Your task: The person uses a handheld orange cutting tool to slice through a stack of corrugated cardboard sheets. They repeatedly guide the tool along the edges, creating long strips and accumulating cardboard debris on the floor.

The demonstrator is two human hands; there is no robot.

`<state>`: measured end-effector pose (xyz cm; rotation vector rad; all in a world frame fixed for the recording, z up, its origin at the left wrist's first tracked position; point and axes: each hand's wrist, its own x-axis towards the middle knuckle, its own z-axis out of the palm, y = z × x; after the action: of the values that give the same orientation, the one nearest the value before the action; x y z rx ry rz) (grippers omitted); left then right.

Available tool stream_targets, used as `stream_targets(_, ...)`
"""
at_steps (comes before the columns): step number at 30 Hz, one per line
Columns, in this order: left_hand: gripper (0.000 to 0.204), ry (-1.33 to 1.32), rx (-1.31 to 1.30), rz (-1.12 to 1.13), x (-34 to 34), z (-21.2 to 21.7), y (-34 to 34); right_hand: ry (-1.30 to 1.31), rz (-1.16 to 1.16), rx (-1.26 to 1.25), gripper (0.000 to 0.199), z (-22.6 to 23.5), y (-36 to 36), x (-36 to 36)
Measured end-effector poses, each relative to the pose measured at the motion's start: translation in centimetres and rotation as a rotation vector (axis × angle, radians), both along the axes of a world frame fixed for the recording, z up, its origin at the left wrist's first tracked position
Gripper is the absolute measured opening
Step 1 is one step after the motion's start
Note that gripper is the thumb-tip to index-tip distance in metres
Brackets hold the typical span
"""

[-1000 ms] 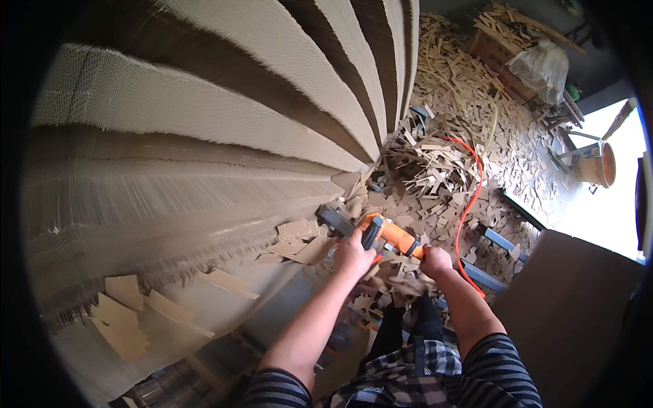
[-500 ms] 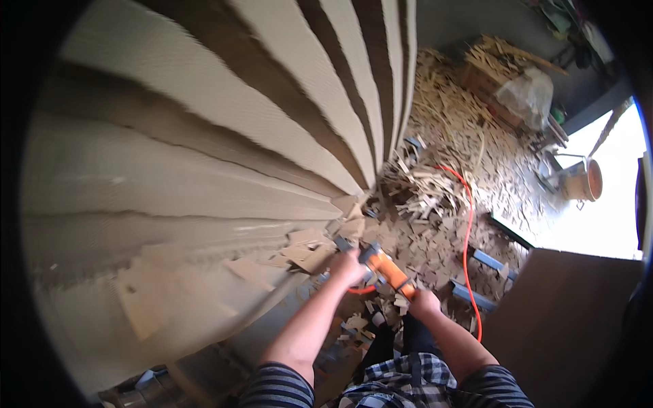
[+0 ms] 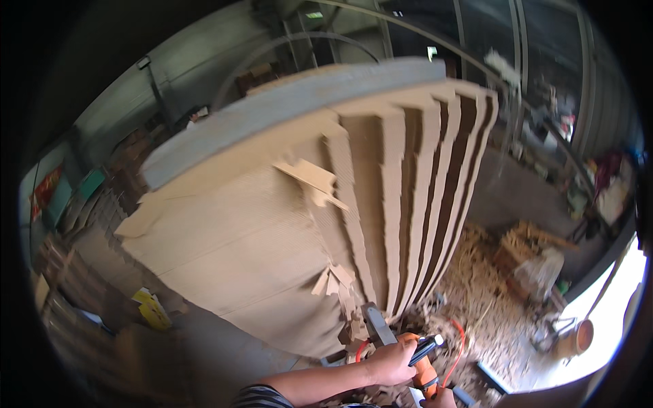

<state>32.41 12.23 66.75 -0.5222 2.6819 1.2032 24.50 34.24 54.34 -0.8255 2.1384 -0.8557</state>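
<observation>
left hand (image 3: 393, 362), right hand (image 3: 441, 399) grip orange tool (image 3: 426, 372); cardboard stack (image 3: 238, 251) ahead; scraps (image 3: 473, 279), red hose (image 3: 463, 334) rightward

I'm in a workshop: a tall cardboard stack (image 3: 231, 265), scraps (image 3: 476, 265) strewn over the floor (image 3: 507, 187), and my orange power tool (image 3: 426, 374).

Power tool (image 3: 425, 372) before the cardboard stack (image 3: 238, 265); beam (image 3: 292, 112) on top of it; scraps (image 3: 469, 265) on the floor (image 3: 503, 194) to its right; bucket (image 3: 575, 340) farther right.
</observation>
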Motion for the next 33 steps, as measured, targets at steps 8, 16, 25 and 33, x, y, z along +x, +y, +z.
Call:
stream_targets(8,0.031,0.633,-0.258,-0.044,4.3,18.9,2.5,0.135,0.064,-0.063,0.035,15.6,-3.4,-0.3)
stream_targets(16,0.011,0.688,-0.567,-0.178,7.7,32.7,-0.8,0.029,0.233,-0.167,0.040,28.7,-3.9,-0.5)
stream_targets(25,0.006,0.525,0.044,0.092,9.5,39.2,-4.7,-0.079,0.226,-0.077,0.024,39.4,-6.3,3.0)
stream_targets(33,0.003,0.511,0.091,0.107,10.3,38.6,-7.2,-0.053,0.225,-0.047,0.022,40.3,-7.6,4.4)
